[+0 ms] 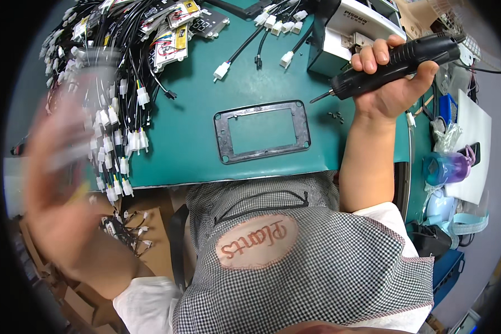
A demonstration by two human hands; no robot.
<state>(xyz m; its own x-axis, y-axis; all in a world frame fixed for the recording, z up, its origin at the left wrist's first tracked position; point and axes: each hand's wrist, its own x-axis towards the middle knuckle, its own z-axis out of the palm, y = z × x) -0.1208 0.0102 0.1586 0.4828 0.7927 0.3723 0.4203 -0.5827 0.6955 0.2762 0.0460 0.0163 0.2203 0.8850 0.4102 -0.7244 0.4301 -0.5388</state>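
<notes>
My right hand (385,92) is wrapped round a black electric screwdriver (412,62), raised over the right side of the green table. Its bit points left and down toward a black rectangular frame (222,133), which lies flat in front of me with a hole in each corner. Several small dark screws (336,117) lie loose to the right of the frame. My left hand (64,139) is smeared by motion at the left, in front of the bundle of cables with white connectors (108,119). A pale, see-through blur shows by its fingers; I cannot make out what it is.
Circuit boards with coloured wires (172,47) are piled at the back left. More white-plugged cables (222,70) lie at the back middle, beside a white and dark machine (362,25). A purple-blue bottle (445,168) stands far right. Below left is a cardboard box (156,239) with cables.
</notes>
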